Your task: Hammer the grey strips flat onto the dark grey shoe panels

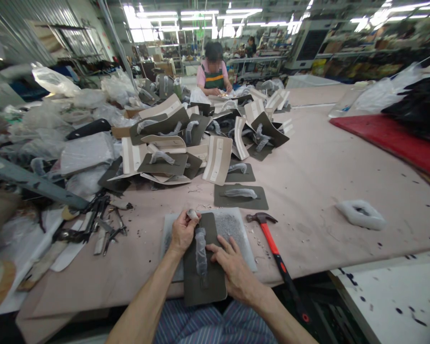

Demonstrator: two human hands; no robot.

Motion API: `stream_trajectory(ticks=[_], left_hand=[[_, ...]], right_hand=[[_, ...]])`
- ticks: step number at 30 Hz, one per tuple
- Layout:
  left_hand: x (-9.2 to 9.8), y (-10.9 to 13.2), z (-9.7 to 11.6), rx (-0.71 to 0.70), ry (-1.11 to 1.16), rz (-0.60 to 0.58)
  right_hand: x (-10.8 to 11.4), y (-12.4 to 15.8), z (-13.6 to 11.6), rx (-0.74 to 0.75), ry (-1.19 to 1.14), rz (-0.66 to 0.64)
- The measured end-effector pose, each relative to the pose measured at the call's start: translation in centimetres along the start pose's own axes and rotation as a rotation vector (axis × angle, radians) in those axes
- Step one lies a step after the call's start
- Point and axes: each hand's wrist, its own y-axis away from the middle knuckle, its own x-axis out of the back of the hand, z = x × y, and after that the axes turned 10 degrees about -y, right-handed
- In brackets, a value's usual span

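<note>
A dark olive panel [211, 284] with rounded corners lies lengthwise in front of me, its near end overhanging the table edge. Clear plastic film wraps the handle [201, 253] fixed along its middle. At the panel's upper left edge, my left hand [182, 233] is closed on it; a white, round-ended piece [192, 214] shows at the fingertips, and I cannot tell whether it is held or is a finger covering. My right hand [232, 267] lies open, fingers spread over the panel's right side and touching near the handle. Beneath the panel is a pale worn board [232, 228].
Right of the board lies a claw hammer [271, 242] with a red and black handle. Similar panels [241, 197] are heaped beyond. Pliers and other hand tools [105, 224] lie left. A white wrapped bundle [361, 214] and red board [390, 141] are right. A person [214, 74] works opposite.
</note>
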Motion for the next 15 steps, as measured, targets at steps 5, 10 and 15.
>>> stream_trajectory(ticks=[5, 10, 15], left_hand=[[-0.8, 0.3, 0.2, -0.006, -0.072, 0.081], [-0.4, 0.9, 0.3, -0.108, -0.243, 0.058], [-0.1, 1.2, 0.7, -0.195, -0.312, 0.0]], right_hand=[[1.5, 2.6, 2.9, -0.046, 0.076, 0.286], [3.3, 7.0, 7.2, -0.566, 0.317, 0.643], [5.1, 8.1, 7.3, -0.89, -0.503, 0.567]])
